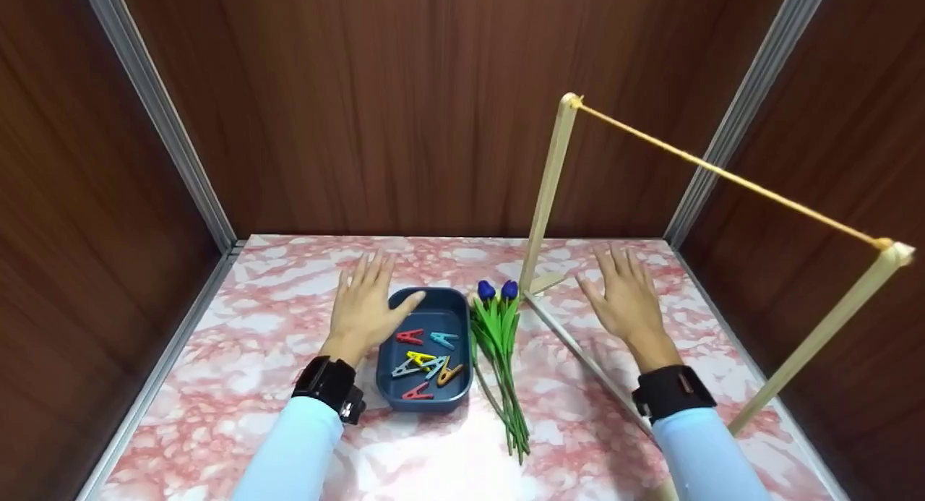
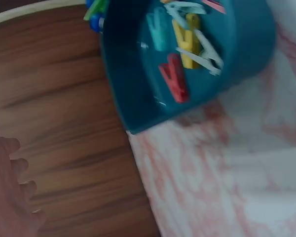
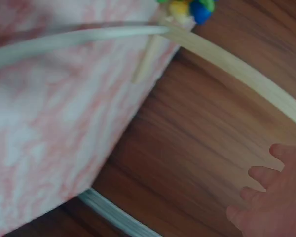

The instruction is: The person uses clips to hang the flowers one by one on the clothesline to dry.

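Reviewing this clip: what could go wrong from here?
The yellow clothespin overlaps pale ones, so picking one might drag another.
The tulips lie close beside the bin, so reaching in could nudge them.
In the head view, the right hand appears between the wooden posts, so lifting it might catch the cord.

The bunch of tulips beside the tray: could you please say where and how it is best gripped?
I would probably grip the stems just below the leaves, coming straight down from above. There the bunch is slim and bare, lying flat with its ends toward the near side, while the tray lies close on its left and the white rail slants past on its right.
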Demonstrator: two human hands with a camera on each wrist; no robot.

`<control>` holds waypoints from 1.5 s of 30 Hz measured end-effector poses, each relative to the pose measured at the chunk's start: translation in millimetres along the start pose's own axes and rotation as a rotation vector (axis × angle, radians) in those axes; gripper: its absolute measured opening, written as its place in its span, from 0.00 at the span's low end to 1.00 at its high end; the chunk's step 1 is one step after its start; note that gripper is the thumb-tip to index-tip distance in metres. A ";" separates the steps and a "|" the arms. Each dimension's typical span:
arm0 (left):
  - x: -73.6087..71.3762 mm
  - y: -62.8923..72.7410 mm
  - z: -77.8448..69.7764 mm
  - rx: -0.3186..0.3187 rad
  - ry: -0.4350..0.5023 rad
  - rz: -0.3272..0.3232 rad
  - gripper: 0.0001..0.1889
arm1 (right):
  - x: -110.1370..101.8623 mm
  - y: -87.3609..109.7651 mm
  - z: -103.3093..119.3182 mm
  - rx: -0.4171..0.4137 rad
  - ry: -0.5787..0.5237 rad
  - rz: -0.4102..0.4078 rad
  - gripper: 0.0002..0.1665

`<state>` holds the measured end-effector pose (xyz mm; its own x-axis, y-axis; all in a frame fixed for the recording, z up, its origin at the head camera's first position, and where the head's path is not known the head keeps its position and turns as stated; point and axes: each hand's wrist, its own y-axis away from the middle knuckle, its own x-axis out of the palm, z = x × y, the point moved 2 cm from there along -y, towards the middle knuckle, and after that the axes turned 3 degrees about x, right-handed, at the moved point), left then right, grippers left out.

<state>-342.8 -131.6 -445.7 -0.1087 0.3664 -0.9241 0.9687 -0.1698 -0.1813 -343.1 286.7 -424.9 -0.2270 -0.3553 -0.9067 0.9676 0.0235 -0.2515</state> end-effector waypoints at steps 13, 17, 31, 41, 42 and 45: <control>15.7 2.5 -46.2 0.111 0.210 -0.044 0.28 | 11.7 10.9 54.6 -0.417 -0.128 -0.191 0.16; 41.5 4.4 -49.5 0.093 0.225 -0.004 0.21 | 26.4 13.8 58.3 -0.441 -0.147 -0.148 0.07; 101.8 18.2 -50.7 -0.026 0.189 0.114 0.11 | 54.5 24.2 63.7 -0.448 -0.186 -0.048 0.06; 122.0 21.1 -51.2 -0.090 0.142 0.120 0.17 | 63.3 28.9 62.9 -0.445 -0.167 -0.027 0.04; 122.7 21.4 -51.9 -0.091 0.140 0.122 0.19 | 64.3 29.4 62.4 -0.443 -0.168 -0.021 0.04; 124.2 21.8 -54.1 -0.095 0.126 0.095 0.19 | 66.4 30.6 61.6 -0.434 -0.178 -0.005 0.04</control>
<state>-323.0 -40.3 -546.2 0.0074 0.4655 -0.8850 0.9907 -0.1238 -0.0568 -321.8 206.3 -472.0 -0.1729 -0.5101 -0.8426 0.8219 0.3967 -0.4088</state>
